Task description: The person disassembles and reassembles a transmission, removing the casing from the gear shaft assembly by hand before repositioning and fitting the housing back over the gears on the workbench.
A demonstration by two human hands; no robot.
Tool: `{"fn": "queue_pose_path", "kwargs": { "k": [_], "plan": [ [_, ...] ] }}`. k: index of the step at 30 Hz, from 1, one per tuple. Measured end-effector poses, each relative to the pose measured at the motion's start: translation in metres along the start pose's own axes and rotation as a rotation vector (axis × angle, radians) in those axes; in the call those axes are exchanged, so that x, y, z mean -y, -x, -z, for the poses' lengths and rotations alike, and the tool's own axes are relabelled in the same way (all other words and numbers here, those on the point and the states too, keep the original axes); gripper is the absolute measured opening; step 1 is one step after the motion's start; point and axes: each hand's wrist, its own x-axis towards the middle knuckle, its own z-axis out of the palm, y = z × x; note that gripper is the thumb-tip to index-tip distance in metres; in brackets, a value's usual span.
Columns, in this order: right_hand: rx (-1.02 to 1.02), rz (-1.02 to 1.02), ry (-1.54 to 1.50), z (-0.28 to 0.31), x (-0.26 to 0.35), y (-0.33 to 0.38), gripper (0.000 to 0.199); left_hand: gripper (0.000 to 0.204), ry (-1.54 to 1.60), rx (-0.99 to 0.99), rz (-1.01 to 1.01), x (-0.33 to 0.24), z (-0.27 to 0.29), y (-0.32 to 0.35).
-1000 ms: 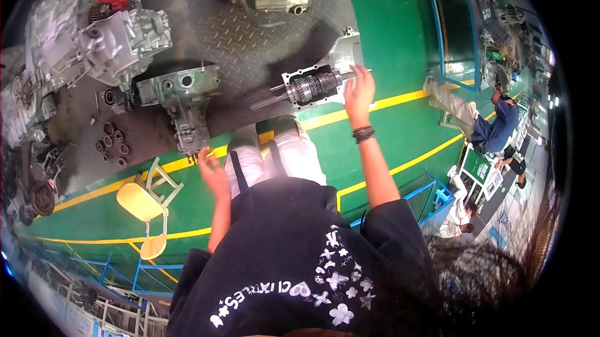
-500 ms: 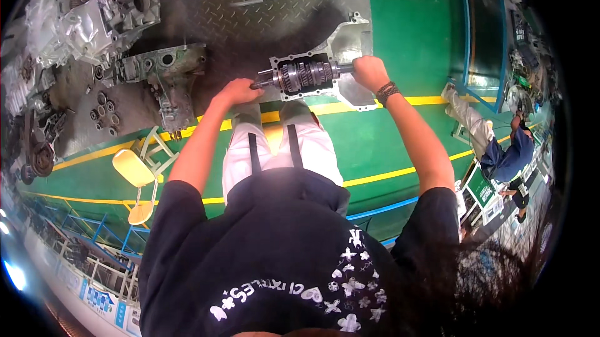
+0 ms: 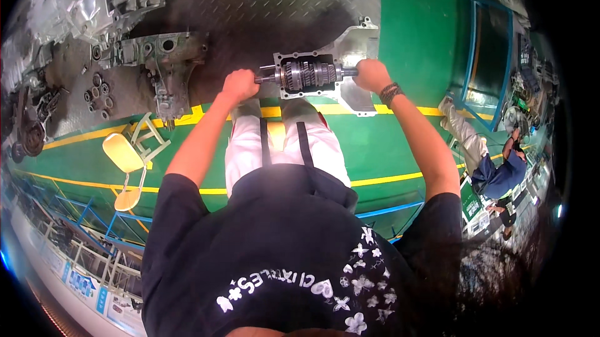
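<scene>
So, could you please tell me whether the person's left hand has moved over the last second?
Yes. The left hand has come up from beside the white trousers and now grips the gear shaft's left end.

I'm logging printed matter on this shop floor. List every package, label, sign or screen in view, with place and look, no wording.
Sign boards: lower left, along the blue railing, flat rectangular panels, pale with blue areas.
Green-and-white board: right, beside the crouching person, rectangular.
Packages and screens: none I can make out.
</scene>
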Motion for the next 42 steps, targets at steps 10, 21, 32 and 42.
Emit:
{"fn": "queue_pose_path", "kwargs": {
  "k": [10,21,32,42],
  "plan": [
    [-0.28,-0.006,0.094,0.012,0.026,0.018,0.035,0.072,0.168,0.208,-0.129,-0.005,0.023,-0.005],
    [-0.4,0.44,-0.32,0.016,0.114,0.018,0.067,0.064,0.371,-0.519,-0.011,-0.101,0.008,0.047],
    [-0.377,0.326,-0.353,0.014,0.104,0.024,0.078,0.067,0.301,-0.501,-0.313,-0.097,0.004,0.039],
    [-0.403,0.365,-0.183,0.025,0.094,0.024,0.073,0.066,0.346,-0.472,-0.293,-0.1,-0.001,0.047]
  ]
}}
